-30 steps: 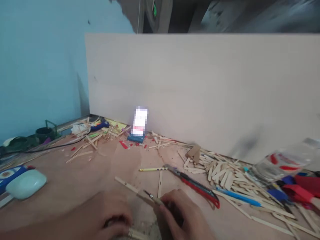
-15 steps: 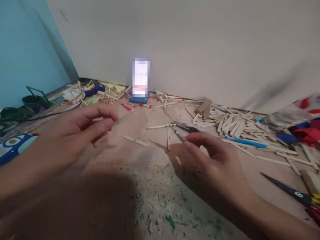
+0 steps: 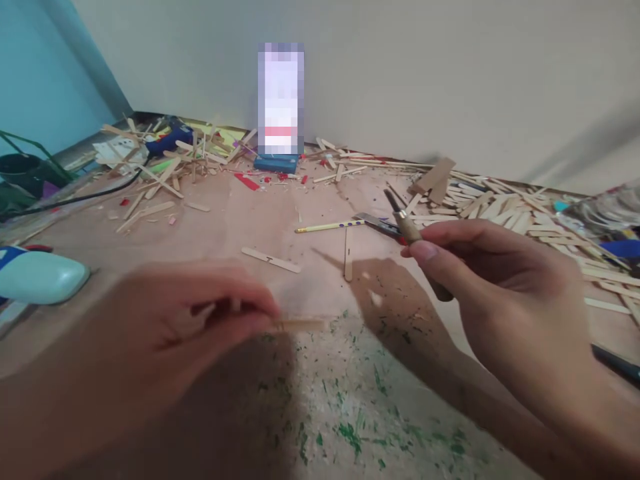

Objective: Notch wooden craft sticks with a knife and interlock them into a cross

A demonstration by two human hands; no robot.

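My left hand (image 3: 185, 320) is low at the front left, its fingers pinched on a short wooden stick piece (image 3: 300, 325) that pokes out to the right; the hand is blurred by motion. My right hand (image 3: 495, 280) is raised at the right and grips a small craft knife (image 3: 413, 233) with a wooden handle, blade pointing up and left. A cut stick (image 3: 271, 259) and another thin stick (image 3: 348, 253) lie on the table between the hands. A yellow pencil (image 3: 327, 227) lies just beyond them.
A heap of wooden sticks (image 3: 475, 207) lies at the right rear, another scatter (image 3: 160, 167) with a blue glue gun (image 3: 167, 141) at the left rear. A lit phone (image 3: 280, 100) leans on the wall board. A pale green case (image 3: 37, 277) sits at left. Green flecks mark the near tabletop (image 3: 345, 427).
The view has tilted down and closer. My left hand dropped from mid-air to low front with the stick piece. My right hand rose and moved right with the knife.
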